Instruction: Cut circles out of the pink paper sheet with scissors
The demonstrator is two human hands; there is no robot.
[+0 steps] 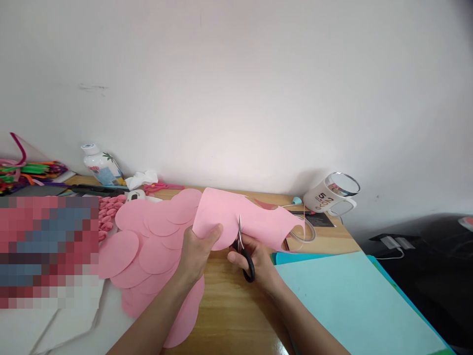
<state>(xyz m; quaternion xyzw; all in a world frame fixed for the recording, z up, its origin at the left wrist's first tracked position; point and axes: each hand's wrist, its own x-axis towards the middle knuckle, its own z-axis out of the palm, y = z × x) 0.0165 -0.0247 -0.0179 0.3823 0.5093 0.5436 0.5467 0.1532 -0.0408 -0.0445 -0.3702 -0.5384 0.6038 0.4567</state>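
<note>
My left hand (199, 249) grips the left part of a pink paper sheet (225, 212), thumb on top and fingers hidden beneath. Black-handled scissors (248, 266) are in my right hand (258, 261), their blades pointing away from me at the lower edge of the sheet. A rounded cut edge runs from the blades toward my left thumb. Curved notches show along the sheet's right part. Many cut pink paper circles (158, 261) lie overlapping on the table to the left, partly covered by my left forearm.
A white mug (325, 195) stands back right by a tape roll (308, 230). Light blue paper (343, 296) covers the right side. At the back left are a white bottle (101, 165), crumpled tissue (141, 179), pink scissors (164, 187) and colourful pipe cleaners (33, 170). The wall (236, 98) borders the table.
</note>
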